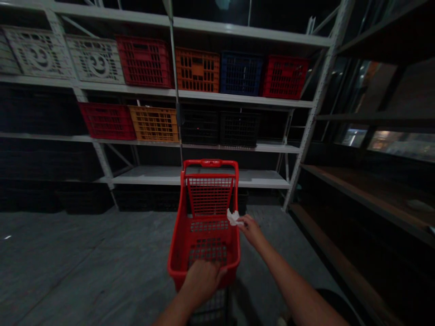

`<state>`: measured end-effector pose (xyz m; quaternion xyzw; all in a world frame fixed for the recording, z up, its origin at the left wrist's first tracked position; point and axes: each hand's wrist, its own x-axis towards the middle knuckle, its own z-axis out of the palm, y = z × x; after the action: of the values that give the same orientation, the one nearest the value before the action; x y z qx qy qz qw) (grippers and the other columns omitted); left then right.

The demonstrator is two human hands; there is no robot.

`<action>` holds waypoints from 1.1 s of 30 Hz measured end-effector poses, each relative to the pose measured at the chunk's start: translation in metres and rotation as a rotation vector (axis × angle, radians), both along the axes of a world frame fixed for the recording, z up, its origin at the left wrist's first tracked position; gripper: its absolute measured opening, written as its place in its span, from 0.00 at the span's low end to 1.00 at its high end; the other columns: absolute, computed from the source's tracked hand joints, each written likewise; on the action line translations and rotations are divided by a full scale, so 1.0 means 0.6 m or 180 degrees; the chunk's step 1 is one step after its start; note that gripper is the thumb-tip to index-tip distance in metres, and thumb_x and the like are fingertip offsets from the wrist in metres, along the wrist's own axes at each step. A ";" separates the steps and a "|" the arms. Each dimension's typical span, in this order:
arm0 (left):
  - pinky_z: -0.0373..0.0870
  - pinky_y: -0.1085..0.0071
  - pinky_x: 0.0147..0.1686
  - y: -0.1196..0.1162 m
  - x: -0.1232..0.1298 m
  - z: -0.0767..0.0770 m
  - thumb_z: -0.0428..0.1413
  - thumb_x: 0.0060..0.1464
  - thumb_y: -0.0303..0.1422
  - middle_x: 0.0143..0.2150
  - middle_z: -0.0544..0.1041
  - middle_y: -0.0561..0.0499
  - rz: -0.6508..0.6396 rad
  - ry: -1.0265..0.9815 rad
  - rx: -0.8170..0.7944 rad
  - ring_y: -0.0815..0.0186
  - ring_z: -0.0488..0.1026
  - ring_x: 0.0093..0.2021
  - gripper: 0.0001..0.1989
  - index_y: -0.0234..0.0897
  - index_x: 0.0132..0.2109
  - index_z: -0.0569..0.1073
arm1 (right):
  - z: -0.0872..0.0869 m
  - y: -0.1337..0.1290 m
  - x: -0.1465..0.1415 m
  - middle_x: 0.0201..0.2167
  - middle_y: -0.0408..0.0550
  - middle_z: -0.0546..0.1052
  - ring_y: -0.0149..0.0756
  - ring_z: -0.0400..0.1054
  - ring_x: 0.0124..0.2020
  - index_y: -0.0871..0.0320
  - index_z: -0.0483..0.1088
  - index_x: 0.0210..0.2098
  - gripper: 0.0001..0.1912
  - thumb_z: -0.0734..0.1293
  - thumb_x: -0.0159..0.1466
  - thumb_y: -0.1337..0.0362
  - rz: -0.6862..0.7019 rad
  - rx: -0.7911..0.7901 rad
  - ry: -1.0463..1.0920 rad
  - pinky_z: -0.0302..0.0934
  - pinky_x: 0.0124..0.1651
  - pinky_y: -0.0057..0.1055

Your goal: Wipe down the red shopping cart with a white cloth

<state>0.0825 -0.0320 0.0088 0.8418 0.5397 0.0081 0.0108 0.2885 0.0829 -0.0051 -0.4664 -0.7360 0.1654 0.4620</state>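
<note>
Shelves (306, 104) of plastic crates (197, 70) stand at twelve o'clock. At six, the left hand (201, 281) clenches the near rim of a red basket (176, 258), apparently steadying it, while the right hand (250, 230) pinches white tissue (233, 218) above the basket's right side.

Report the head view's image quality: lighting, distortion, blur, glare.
Head view: dim overall, the black plastic crates sinking into shadow; wide-angle distortion bends the white steel shelf upright; the red plastic shopping basket looks reasonably sharp, with no strong glare.
</note>
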 end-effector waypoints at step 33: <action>0.67 0.63 0.38 0.002 -0.018 0.002 0.40 0.52 0.53 0.36 0.78 0.43 0.0401 0.0035 -0.0096 0.56 0.74 0.38 0.27 0.38 0.39 0.74 | 0.002 0.007 -0.035 0.39 0.50 0.65 0.35 0.62 0.41 0.59 0.69 0.42 0.14 0.58 0.58 0.71 -0.0531 0.0589 -0.0126 0.59 0.47 0.32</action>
<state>0.0716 -0.0308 0.0097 0.8059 0.5917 -0.0041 0.0200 0.2677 0.0870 -0.0038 -0.4845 -0.7157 0.0485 0.5006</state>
